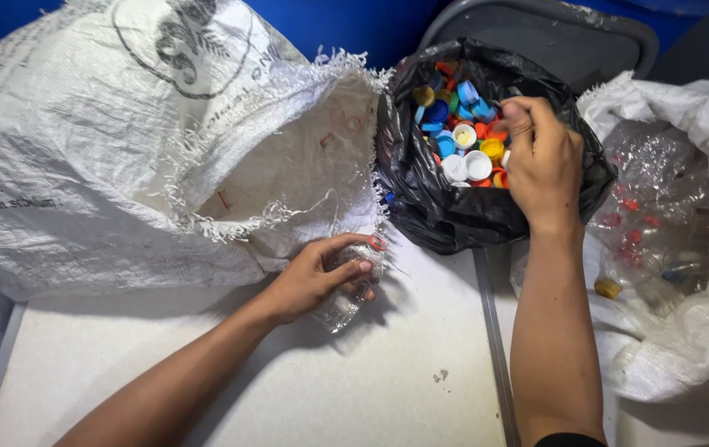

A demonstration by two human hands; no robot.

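Ahead of you, left: big white woven plastic sack, mouth open and frayed, lying on its side on pale grey tabletop. Dark seam strip runs down tabletop. To your right: second white woven sack, packed with crushed clear plastic bottles, some with red neck rings. Behind: dark grey rounded chair back, blue wall.

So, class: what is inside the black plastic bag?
The black plastic bag holds loose round plastic bottle caps, blue, white, orange and yellow. The right hand covers some; deeper layers are hidden.
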